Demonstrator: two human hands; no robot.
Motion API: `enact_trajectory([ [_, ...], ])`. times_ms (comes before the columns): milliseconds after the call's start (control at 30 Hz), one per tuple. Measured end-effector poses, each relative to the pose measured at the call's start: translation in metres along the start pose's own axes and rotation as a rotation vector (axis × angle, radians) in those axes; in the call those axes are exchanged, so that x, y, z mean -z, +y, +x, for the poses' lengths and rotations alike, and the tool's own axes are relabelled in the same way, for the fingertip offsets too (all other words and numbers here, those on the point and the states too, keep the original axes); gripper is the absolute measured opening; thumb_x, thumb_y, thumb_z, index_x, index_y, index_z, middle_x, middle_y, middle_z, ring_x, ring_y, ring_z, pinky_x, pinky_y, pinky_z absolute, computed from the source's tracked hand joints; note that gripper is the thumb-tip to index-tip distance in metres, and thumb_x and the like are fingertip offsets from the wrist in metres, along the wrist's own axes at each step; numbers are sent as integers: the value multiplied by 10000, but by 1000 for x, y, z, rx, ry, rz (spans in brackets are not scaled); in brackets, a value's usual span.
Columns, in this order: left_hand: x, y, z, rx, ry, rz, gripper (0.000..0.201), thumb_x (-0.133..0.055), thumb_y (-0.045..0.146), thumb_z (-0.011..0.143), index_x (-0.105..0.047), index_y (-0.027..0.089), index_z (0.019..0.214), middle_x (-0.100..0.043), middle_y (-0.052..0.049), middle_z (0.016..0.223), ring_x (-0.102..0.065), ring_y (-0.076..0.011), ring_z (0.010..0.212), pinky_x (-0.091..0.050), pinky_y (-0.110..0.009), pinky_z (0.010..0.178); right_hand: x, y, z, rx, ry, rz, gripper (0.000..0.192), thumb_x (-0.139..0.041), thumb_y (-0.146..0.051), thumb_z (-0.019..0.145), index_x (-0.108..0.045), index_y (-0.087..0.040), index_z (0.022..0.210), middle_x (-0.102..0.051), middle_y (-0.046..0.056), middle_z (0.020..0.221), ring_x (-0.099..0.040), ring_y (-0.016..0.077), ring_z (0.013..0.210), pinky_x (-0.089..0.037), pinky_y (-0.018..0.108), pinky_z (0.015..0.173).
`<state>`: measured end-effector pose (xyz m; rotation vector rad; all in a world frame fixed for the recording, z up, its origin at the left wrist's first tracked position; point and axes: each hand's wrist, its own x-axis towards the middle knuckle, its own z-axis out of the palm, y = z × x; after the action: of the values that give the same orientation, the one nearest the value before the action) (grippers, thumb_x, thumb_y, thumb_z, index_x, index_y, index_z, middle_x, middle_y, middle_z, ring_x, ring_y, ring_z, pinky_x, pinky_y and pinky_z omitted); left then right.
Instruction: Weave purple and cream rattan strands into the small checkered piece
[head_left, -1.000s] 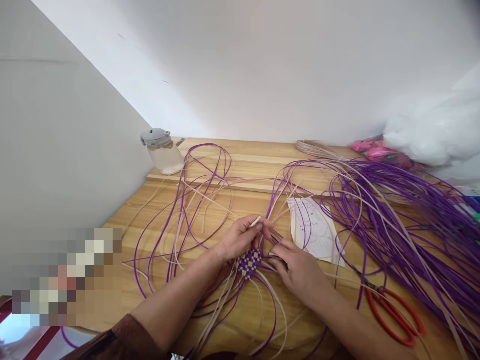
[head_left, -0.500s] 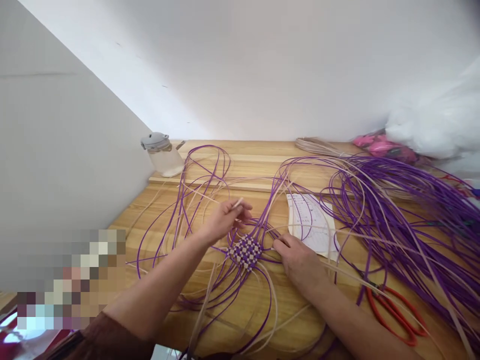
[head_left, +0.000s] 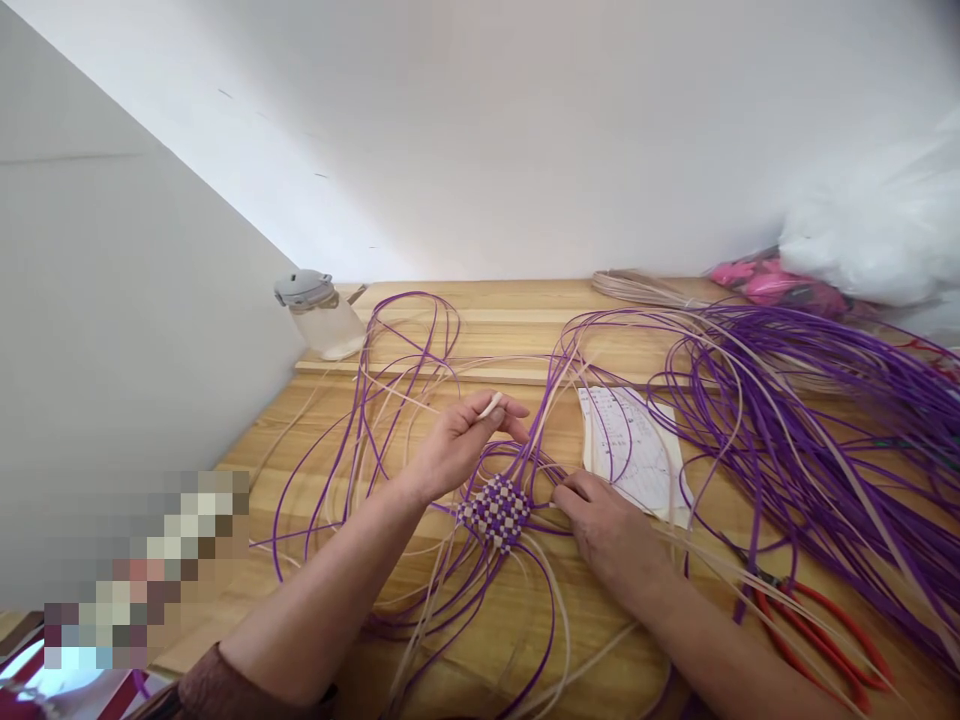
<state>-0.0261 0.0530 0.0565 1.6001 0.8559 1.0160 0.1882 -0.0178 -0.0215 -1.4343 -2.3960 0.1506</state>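
A small woven square [head_left: 496, 514] of purple and cream checks lies on the wooden table, with long strands fanning out from its sides. My left hand [head_left: 469, 440] is raised just above its far edge, thumb and fingers closed on a cream strand [head_left: 491, 404] whose end sticks up. To the right of the square, my right hand [head_left: 596, 515] rests low with its fingertips pinched at the strands leaving that side. Which strands lie in this pinch is partly hidden by the fingers.
Red-handled pliers or cutters [head_left: 817, 635] lie at the right front. A handwritten paper sheet [head_left: 637, 450] sits under loose strands. A big purple strand bundle [head_left: 810, 420] covers the right side. At the back left stands a lidded clear jug [head_left: 326, 325]; a cream coil [head_left: 637, 287] lies behind.
My left hand has moved slightly right with the cream strand, its fingers more extended. My right hand keeps its place beside the woven square. The view has shifted a little.
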Motion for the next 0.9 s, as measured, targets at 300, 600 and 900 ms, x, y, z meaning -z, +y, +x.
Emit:
enact_trajectory([
  [300,-12,-11,-2,141,-26,-209,306,-503,406,939,-616,146,1054,-594,-12,764,-593,-114,676,-525,-249,667,-2,2,2,-1,-20,42,212,-448,-14,873,-579,-180,867,-572,67,974,-555,188,874,-471,297,774],
  [600,-45,-56,-27,160,-70,159,251,-415,257,952,-650,170,944,-633,-22,770,-551,-117,667,-448,-230,662,1,11,6,33,7,26,215,-462,-21,875,-603,-173,933,-579,73,977,-528,200,915,-473,312,814],
  [900,-54,-51,-46,264,3,278,255,-358,197,925,-607,217,870,-627,3,820,-557,-138,717,-412,-236,634,8,50,40,477,77,17,277,-367,-117,979,-634,-162,1039,-644,90,1035,-549,183,913,-487,306,829],
])
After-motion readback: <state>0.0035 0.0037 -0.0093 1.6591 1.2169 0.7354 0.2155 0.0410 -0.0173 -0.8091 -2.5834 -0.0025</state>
